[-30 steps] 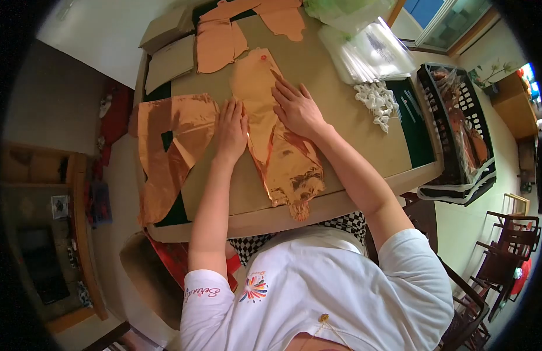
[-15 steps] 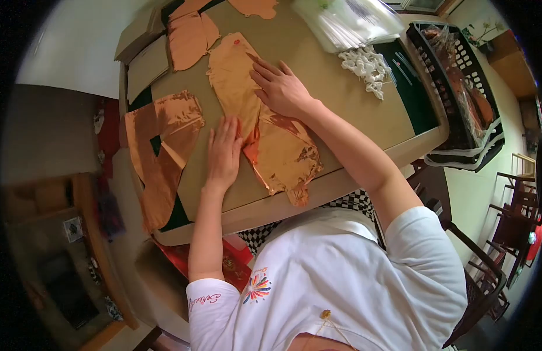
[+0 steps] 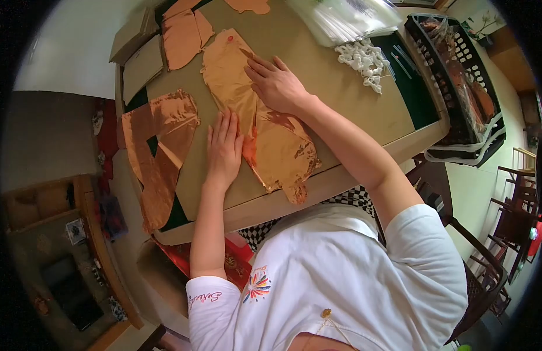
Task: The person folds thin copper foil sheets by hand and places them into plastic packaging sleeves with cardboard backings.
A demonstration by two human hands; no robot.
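Note:
A flat, uninflated copper-coloured foil balloon (image 3: 233, 76) lies in front of me, creased and folded near its middle, with a small red spot near its far end. My right hand (image 3: 278, 88) rests palm down on its upper right part, fingers stretched out. Beside the balloon's left edge, my left hand (image 3: 225, 149) lies flat with its fingertips touching the foil near the fold. Another copper foil balloon (image 3: 162, 155), bent into an angular shape, is to the left of my left hand.
More copper foil pieces (image 3: 183, 38) lie at the far side by cardboard boxes (image 3: 143, 67). Clear plastic sleeves (image 3: 344, 20), a white bundle of cord or ribbon (image 3: 364, 61) and thin straws (image 3: 401, 61) are at the far right. A black crate (image 3: 452, 76) stands beyond the table's right edge.
The view has shifted slightly, so the table sits a little further left and up. Both hands keep nearly the same places at the balloon.

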